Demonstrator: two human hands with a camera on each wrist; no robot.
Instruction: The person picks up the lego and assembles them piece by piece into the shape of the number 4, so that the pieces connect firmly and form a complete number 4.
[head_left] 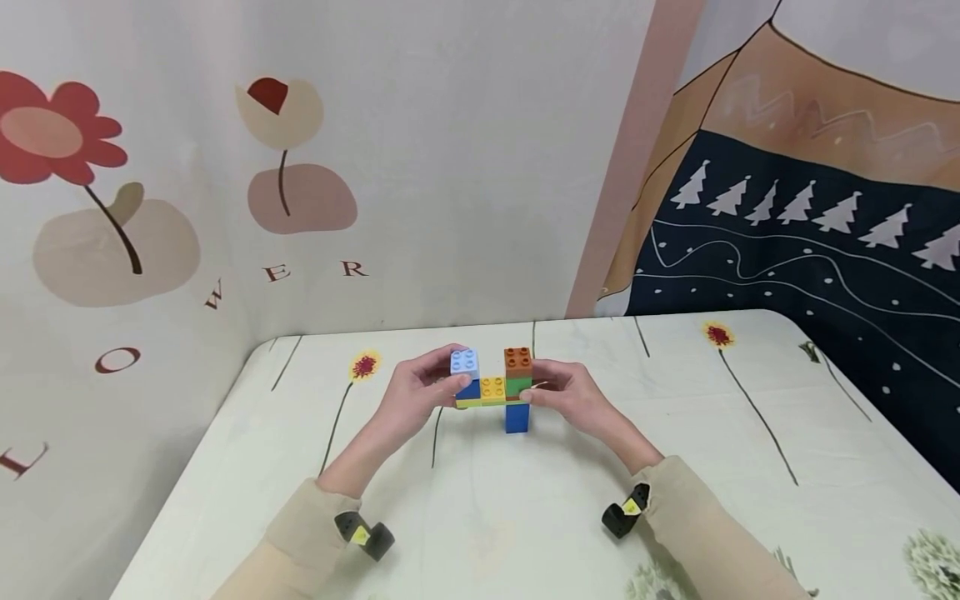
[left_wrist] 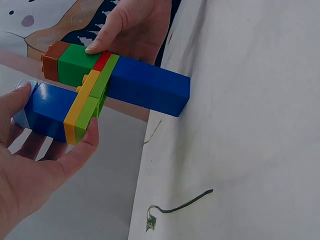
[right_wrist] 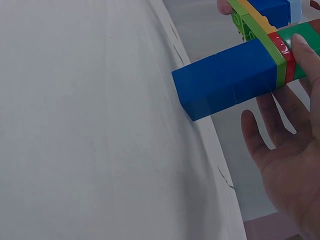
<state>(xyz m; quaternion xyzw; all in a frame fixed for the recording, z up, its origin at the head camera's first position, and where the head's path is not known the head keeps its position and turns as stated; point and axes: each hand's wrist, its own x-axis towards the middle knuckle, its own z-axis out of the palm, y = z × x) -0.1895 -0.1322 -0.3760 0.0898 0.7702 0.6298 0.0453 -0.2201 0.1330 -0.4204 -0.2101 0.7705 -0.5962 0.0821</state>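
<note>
Both hands hold one structure of toy building bricks in front of the person. Its base is a pillar of blue bricks (head_left: 517, 418), with a lime green plate (right_wrist: 273, 57) across the top. On the right side, a red plate (right_wrist: 287, 59), a green brick (left_wrist: 78, 65) and a brown brick (head_left: 517, 362) are stacked. On the left, a blue brick (left_wrist: 51, 111) and a light blue brick (head_left: 464, 363) stand on a yellow plate (head_left: 492, 389). My left hand (head_left: 411, 392) grips the left stack. My right hand (head_left: 567, 395) pinches the right stack near the green brick. Whether the pillar touches the table cannot be told.
A pale cloth with printed flowers covers the table (head_left: 487, 517). Behind it hangs a light printed curtain (head_left: 465, 167), with a dark tree-patterned cloth (head_left: 750, 250) at the right. Black wrist devices (head_left: 363, 536) sit on both sleeves.
</note>
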